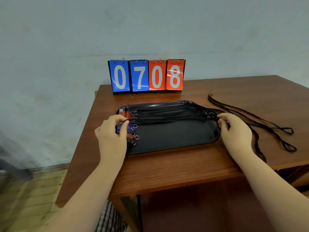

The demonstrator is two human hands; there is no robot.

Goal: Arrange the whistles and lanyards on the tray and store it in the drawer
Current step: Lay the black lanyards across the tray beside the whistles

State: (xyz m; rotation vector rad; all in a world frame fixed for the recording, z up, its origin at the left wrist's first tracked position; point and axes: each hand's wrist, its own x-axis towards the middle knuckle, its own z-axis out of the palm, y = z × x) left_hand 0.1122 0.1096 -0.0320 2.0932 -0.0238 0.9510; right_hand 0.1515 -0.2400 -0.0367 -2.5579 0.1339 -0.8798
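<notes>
While the left hand [112,131] pinches a cord beside the whistles [129,115] lined up at the left end of the tray [175,138], the lanyards [167,113] run straight across its far half. The tray's near half is open. The right hand [234,129] grips the lanyards' ends over the right rim. Loose cords [254,122] lie further right on the desk [167,164].
</notes>
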